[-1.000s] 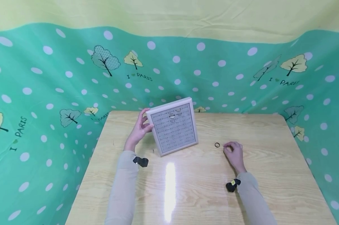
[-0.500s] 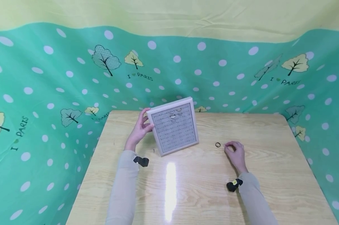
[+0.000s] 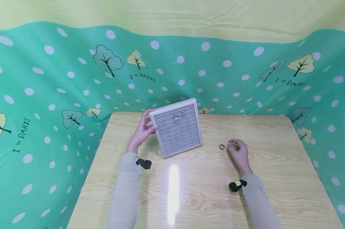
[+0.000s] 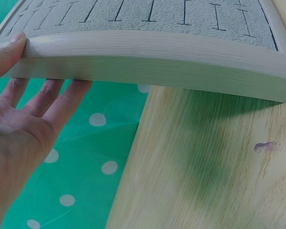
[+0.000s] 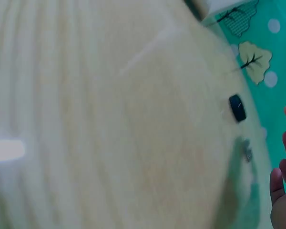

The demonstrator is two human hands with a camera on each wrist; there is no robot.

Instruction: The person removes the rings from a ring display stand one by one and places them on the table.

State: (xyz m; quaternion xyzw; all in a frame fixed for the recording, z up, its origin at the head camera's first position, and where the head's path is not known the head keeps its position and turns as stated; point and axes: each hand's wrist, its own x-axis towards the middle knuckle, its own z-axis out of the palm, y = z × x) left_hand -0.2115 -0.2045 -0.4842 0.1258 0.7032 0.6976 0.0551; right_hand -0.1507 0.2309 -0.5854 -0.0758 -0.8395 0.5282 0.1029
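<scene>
A grey ring display tray (image 3: 178, 130) stands tilted up on its lower edge at the middle of the wooden table (image 3: 275, 133). A few silver rings (image 3: 178, 115) sit in its top rows. My left hand (image 3: 147, 123) grips the tray's left edge. In the left wrist view the thumb (image 4: 7, 52) lies on the front and the fingers (image 4: 50, 95) reach behind the tray's frame (image 4: 148, 55). A small dark ring (image 3: 221, 147) lies flat on the table, right of the tray. Just right of it hovers my right hand (image 3: 234, 144), fingers loosely curled and holding nothing. The right wrist view is blurred but shows the dark ring (image 5: 237, 108) and fingertips (image 5: 282, 183).
A green dotted cloth with tree prints (image 3: 75, 79) hangs close behind and along both sides of the table. A bright light glare (image 3: 173, 187) lies on the near middle of the wood. Black wrist-camera mounts (image 3: 143, 163) sit on both sleeves.
My right hand has lifted slightly off the table and shifted a little away from me beside the dark ring, which has not moved. The left hand and tray stay put.
</scene>
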